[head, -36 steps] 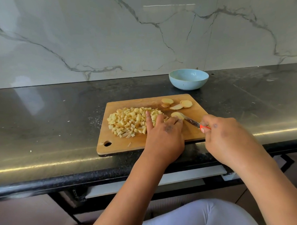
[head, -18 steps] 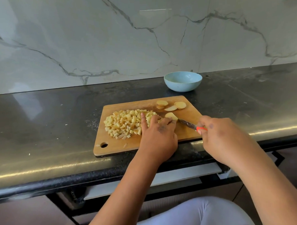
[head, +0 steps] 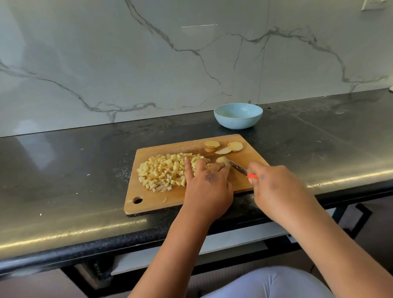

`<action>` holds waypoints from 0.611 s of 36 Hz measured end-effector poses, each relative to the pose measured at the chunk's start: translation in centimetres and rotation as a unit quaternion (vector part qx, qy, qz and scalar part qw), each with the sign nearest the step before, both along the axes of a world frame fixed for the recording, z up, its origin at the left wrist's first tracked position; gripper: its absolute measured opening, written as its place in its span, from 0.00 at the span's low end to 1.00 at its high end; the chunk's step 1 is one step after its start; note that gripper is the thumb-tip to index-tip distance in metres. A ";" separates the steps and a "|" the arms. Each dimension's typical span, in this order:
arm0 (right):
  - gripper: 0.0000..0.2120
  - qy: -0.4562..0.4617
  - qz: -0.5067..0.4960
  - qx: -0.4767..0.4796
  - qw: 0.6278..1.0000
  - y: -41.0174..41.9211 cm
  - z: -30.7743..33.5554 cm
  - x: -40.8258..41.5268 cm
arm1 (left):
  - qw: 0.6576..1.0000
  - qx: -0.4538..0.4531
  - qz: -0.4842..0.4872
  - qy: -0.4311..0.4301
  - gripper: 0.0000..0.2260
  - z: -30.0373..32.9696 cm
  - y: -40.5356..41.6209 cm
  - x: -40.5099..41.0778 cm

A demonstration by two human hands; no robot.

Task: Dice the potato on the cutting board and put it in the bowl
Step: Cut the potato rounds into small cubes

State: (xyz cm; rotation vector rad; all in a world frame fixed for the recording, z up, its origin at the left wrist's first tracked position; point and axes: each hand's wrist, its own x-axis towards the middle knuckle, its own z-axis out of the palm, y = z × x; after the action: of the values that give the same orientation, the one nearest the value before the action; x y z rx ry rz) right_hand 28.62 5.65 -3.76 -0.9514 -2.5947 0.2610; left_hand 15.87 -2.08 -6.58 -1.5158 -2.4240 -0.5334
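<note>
Gripping the orange-handled knife (head: 238, 168) in our right hand (head: 273, 186), we still slice the pale potato slice (head: 220, 159), seemingly pinned by our left hand (head: 207, 185), on the wooden cutting board (head: 152, 200); little has changed.

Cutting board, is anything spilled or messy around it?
A little. One potato bit lies apart from the diced pile near the cutting board's front edge, and pale specks dot the dark counter to its left. The bowl sits upright. Nothing looks broken.

bare counter (head: 324, 140) right of bowl (head: 238, 115)
</note>
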 end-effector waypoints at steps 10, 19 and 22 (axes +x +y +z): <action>0.08 -0.055 -0.011 -0.005 0.998 -1.7 1.3 -2.3 | 1.000 -0.011 0.013 0.016 0.19 0.0 0.1 -0.1; 0.04 -0.047 0.000 0.015 0.999 -0.1 2.0 3.4 | 1.000 -0.026 0.006 0.011 0.20 0.4 -0.1 -0.1; 0.04 0.000 0.010 0.018 1.000 0.2 2.3 3.2 | 1.000 -0.013 0.010 -0.001 0.20 0.2 -0.2 0.0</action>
State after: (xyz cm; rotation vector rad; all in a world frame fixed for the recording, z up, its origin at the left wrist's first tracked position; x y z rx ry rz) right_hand 31.86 5.83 -1.41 -0.9127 -2.6006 0.2190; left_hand 15.83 -2.25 -6.41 -1.5013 -2.4542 -0.5018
